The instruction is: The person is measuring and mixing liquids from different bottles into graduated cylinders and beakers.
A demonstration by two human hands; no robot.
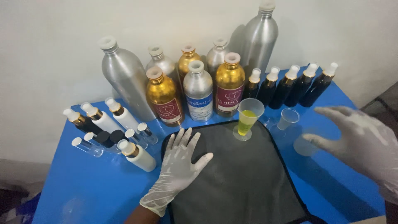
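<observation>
Resting flat on the dark mat [244,178], the gloved left hand [179,164] keeps its grip spread; a measuring cup [248,118] (yellow liquid inside) stands on the mat's far edge; the right hand [360,141] hovers open-fingered beside an empty clear cup [287,119] on the blue tabletop [83,186].

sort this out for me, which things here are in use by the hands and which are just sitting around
In hand:
left hand flat on dark mat
right hand by empty clear cup
measuring cup of yellow liquid

Lying about:
metal bottles
dark bottles
white bottles
</observation>
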